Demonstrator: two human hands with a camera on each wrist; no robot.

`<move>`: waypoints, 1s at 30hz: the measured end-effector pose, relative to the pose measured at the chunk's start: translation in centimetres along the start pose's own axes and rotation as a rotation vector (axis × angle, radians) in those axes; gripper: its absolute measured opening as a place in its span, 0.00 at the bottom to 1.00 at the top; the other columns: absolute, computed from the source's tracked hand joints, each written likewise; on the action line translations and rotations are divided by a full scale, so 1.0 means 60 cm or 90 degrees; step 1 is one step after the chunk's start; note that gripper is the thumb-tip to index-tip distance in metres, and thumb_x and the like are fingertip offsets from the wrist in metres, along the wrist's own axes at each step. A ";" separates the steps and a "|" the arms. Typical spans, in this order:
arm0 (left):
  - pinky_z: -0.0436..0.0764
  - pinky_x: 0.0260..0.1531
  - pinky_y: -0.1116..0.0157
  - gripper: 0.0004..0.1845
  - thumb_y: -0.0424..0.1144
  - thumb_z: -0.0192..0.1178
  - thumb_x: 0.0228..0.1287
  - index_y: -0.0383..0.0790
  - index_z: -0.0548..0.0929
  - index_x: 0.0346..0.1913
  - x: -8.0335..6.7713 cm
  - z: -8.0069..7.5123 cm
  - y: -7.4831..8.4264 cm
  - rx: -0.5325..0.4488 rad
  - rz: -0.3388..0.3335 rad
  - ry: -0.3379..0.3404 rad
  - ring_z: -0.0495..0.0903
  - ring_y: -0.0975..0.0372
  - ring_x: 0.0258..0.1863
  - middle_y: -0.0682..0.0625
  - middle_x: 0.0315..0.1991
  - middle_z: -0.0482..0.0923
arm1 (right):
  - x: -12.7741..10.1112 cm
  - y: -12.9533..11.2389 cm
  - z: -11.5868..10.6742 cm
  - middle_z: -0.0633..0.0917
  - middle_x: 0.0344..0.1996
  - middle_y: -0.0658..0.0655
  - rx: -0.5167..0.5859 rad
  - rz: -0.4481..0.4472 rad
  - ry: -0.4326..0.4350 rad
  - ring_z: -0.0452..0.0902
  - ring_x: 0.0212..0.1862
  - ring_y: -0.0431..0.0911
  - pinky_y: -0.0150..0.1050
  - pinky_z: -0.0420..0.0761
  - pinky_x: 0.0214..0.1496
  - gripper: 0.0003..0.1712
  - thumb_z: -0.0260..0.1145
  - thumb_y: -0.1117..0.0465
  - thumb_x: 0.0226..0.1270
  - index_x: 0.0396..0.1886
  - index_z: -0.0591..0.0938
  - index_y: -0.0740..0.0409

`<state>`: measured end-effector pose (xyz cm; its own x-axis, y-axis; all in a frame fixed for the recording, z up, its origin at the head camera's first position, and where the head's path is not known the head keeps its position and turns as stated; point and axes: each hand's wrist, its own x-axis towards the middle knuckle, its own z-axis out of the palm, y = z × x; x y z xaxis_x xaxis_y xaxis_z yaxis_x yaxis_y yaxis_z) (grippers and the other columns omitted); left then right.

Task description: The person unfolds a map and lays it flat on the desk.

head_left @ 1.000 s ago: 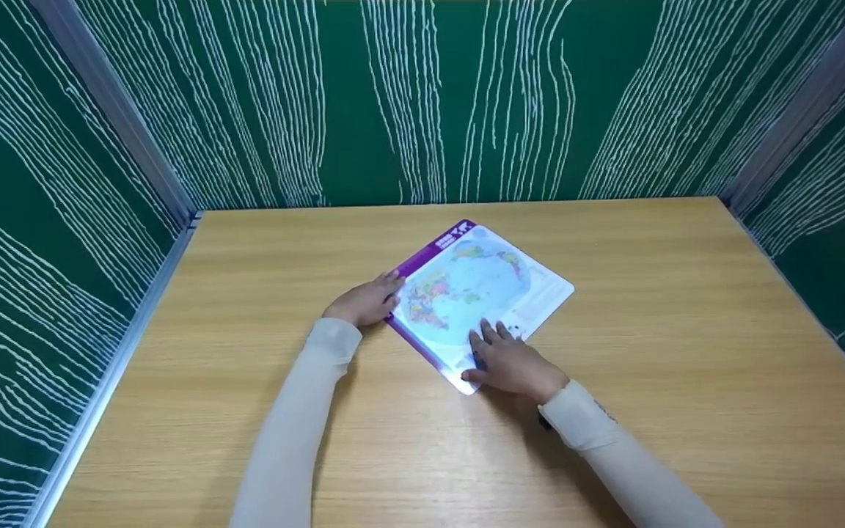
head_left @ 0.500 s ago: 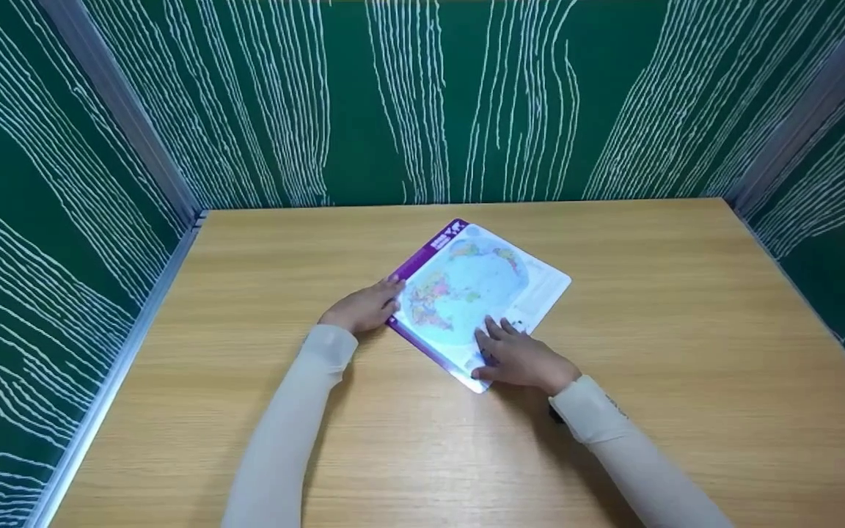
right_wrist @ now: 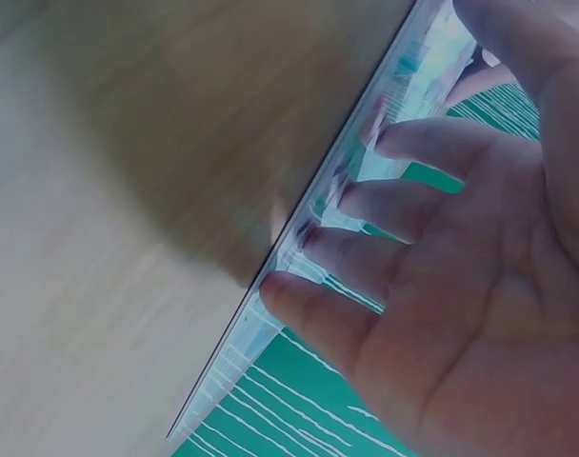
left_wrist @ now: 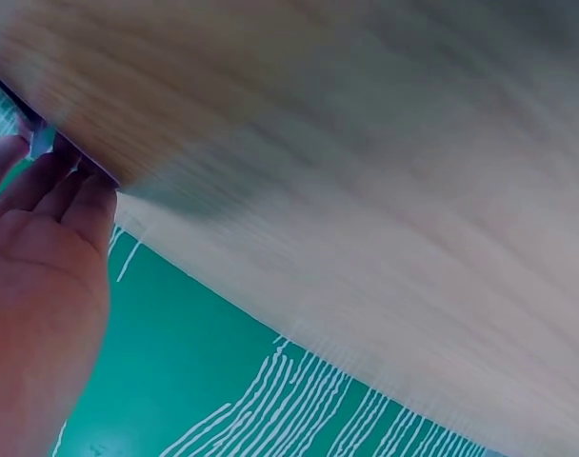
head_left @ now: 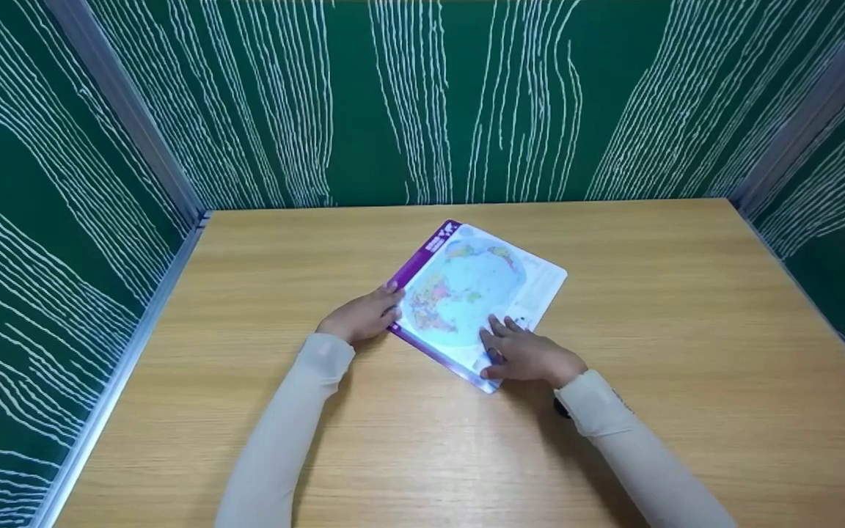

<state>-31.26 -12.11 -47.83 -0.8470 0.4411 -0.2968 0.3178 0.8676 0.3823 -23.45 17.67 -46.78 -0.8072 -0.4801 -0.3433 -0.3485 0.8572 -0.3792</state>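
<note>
- At the left, a green wall point(head_left: 26, 242) scribbled with wavy white lines met the back wall point(head_left: 364, 110) at a grey post point(head_left: 125, 110).
- Your left sleeve point(head_left: 272, 440), thin and off-white, led to your left hand point(head_left: 360, 314); its fingers lay extended, unclamped, over the left corner of the map board point(head_left: 466, 279), hiding that corner.
- The map board lay flat on the smooth wood-grain table point(head_left: 650, 308), diamond-wise between your hands: thin, glossy, rectangular, round-cornered, with a purple band along its upper-left edge and a pale oval world map.
- Your right hand point(head_left: 536, 356) lay palm down with fingers apart, covering part of the lower-right edge; the fingertips were mirrored in the sheen.
- Just beneath your right cuff point(head_left: 595, 403) showed a small dark object point(head_left: 562, 408), too hidden to identify.
- Compared with a second earlier, the board had turned slightly counterclockwise, its top corner shifting left and its bottom corner right; your right hand had moved rightward too.
</note>
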 end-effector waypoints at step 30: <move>0.48 0.76 0.57 0.29 0.54 0.39 0.76 0.50 0.55 0.75 -0.037 0.014 -0.005 0.044 0.036 0.007 0.48 0.61 0.76 0.55 0.76 0.50 | 0.011 0.026 -0.009 0.45 0.77 0.63 0.007 0.031 0.005 0.36 0.77 0.62 0.62 0.51 0.73 0.44 0.55 0.40 0.70 0.76 0.54 0.59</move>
<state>-29.10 -13.17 -48.04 -0.8312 0.4874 -0.2675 0.3931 0.8555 0.3371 -24.77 18.79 -47.13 -0.8266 -0.4365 -0.3553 -0.3038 0.8775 -0.3712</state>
